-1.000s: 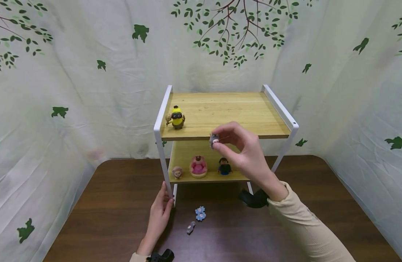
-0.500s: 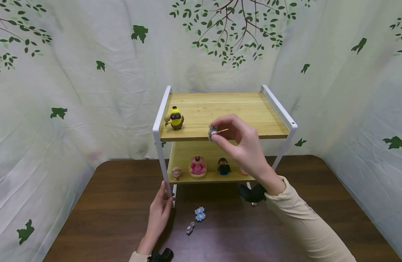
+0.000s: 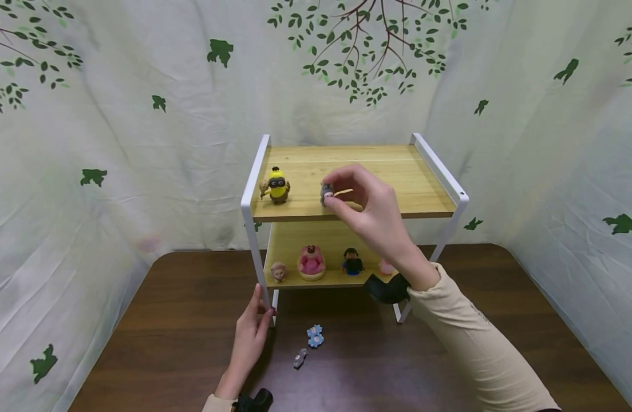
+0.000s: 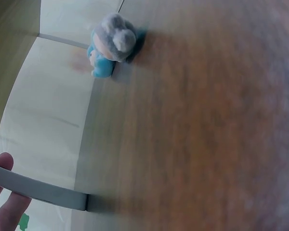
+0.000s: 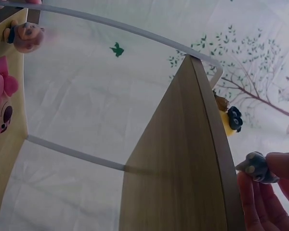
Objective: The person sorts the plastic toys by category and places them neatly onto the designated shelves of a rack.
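In the head view my right hand [image 3: 372, 212] pinches a small grey figurine [image 3: 326, 194] between thumb and fingertips at the front of the upper wooden shelf [image 3: 347, 162]. The right wrist view shows this grey figurine [image 5: 258, 168] close to the board's edge; whether it touches the board I cannot tell. A yellow minion figure [image 3: 277, 186] in dark goggles stands to its left. Lower down, my left hand [image 3: 250, 335] grips the white front-left leg [image 3: 262, 286] of the rack. Its fingers [image 4: 5, 161] show beside the white bar in the left wrist view.
Along the lower shelf stand a small beige-headed figure [image 3: 279, 272], a pink bear [image 3: 311, 262], a dark-haired figure [image 3: 353, 262] and a pink figure [image 3: 386, 267]. A light-blue toy [image 3: 315, 336] and a grey one [image 3: 300, 358] lie on the brown table [image 3: 166, 337].
My right hand has moved up and left with the grey figurine, from the board's front edge to over the upper shelf. The lower pink figure has come into sight. My left hand stays put.
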`<action>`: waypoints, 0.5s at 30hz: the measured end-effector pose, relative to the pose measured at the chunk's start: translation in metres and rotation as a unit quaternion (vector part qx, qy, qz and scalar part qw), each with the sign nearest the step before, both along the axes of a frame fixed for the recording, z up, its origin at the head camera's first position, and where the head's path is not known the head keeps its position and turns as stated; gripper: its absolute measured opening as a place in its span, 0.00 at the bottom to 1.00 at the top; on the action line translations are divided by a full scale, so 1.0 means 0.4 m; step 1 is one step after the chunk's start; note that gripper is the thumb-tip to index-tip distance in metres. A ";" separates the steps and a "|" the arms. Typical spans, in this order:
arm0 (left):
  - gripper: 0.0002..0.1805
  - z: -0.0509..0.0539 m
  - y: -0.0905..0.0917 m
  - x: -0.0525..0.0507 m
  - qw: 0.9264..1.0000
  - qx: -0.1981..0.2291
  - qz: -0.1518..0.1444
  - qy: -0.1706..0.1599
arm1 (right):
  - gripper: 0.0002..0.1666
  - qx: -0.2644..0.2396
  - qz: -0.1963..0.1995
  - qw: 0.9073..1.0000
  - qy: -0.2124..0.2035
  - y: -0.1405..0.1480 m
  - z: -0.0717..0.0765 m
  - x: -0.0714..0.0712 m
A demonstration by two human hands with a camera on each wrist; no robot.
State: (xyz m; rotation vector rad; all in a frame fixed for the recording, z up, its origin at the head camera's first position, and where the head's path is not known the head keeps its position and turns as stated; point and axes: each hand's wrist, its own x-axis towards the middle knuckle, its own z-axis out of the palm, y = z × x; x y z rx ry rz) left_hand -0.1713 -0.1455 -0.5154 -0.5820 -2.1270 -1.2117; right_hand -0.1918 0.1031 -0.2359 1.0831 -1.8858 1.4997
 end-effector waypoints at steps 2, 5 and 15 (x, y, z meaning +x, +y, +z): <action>0.50 0.001 0.000 0.000 1.000 -0.002 0.001 -0.003 | 0.12 0.005 -0.006 1.000 -0.002 -0.002 0.004 -0.003; 0.50 0.001 -0.001 0.000 1.000 -0.003 -0.001 -0.003 | 0.12 0.013 -0.014 1.000 -0.004 -0.003 0.009 -0.008; 0.50 0.003 0.000 0.001 1.000 -0.005 0.000 -0.008 | 0.12 0.027 -0.020 0.999 -0.011 -0.012 0.028 -0.025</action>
